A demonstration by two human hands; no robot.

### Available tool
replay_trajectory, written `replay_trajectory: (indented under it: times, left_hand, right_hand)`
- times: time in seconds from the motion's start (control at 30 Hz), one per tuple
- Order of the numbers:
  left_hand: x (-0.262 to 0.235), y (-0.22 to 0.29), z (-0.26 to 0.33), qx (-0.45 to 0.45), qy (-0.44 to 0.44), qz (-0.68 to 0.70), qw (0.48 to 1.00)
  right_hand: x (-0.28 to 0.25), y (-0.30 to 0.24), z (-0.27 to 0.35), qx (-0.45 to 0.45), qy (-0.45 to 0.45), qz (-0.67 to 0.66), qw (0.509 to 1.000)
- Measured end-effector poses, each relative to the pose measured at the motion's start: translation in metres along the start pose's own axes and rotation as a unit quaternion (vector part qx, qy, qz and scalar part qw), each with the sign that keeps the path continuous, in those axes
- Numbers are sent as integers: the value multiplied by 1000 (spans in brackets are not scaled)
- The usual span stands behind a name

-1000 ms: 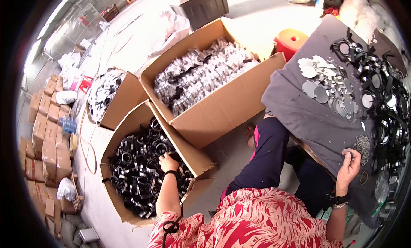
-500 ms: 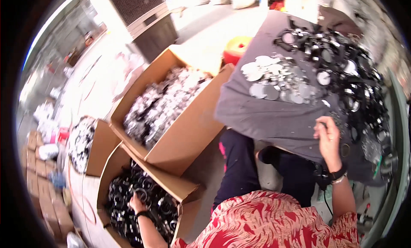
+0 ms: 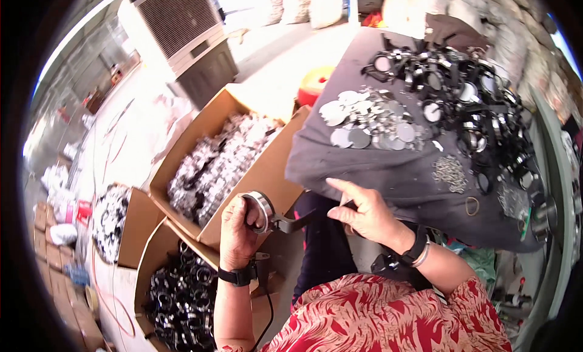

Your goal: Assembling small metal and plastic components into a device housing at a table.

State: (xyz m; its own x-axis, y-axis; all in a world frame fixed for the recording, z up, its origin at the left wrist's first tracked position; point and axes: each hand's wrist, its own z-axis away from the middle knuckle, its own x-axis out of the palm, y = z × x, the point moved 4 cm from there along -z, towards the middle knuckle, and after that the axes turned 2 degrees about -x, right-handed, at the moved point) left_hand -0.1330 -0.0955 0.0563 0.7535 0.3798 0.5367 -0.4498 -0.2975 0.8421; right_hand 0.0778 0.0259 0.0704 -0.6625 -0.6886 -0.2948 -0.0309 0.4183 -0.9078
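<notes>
While my left hand point(image 3: 238, 230) curls shut around a round metal-rimmed frame with a black handle point(image 3: 267, 213), I keep it lifted over the near box edge so the handle points right toward my right hand point(image 3: 364, 215), whose fingers are loosely spread above the grey cloth-covered table point(image 3: 376, 170). Silver discs point(image 3: 364, 124) and black frames point(image 3: 461, 97) lie farther off; the carton of black parts point(image 3: 176, 297) sits near left.

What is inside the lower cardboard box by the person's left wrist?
The lower cardboard box holds a heap of black ring-shaped parts; its bottom is buried beneath them.
</notes>
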Motion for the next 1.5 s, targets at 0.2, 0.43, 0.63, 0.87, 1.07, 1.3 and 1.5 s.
replay_trajectory:
  times: [0.2, 0.43, 0.63, 0.87, 1.07, 1.3, 1.5]
  left_hand:
    - [82, -65, -56, -155, -120, -48, 979]
    - [151, -125, -51, -170, -173, 13, 970]
    - [156, -156, -65, -76, -174, -93, 977]
    - [150, -156, -72, -72, -184, -160, 967]
    - [147, -155, -70, -82, -166, -160, 970]
    - [146, -157, -71, -68, -169, -151, 972]
    - [146, -159, -71, -58, -177, -161, 969]
  right_hand:
    - [-43, 8, 32, -62, -16, 164, 984]
    - [-77, 31, 48, 31, 150, 121, 981]
    - [-115, 48, 24, 90, 138, 180, 970]
    - [-164, 78, -44, -11, 44, 542, 839]
    - [-154, 84, -68, -67, -78, 614, 783]
    - [-169, 78, -77, -63, -180, 549, 814]
    - [-176, 63, -55, 84, 49, 118, 988]
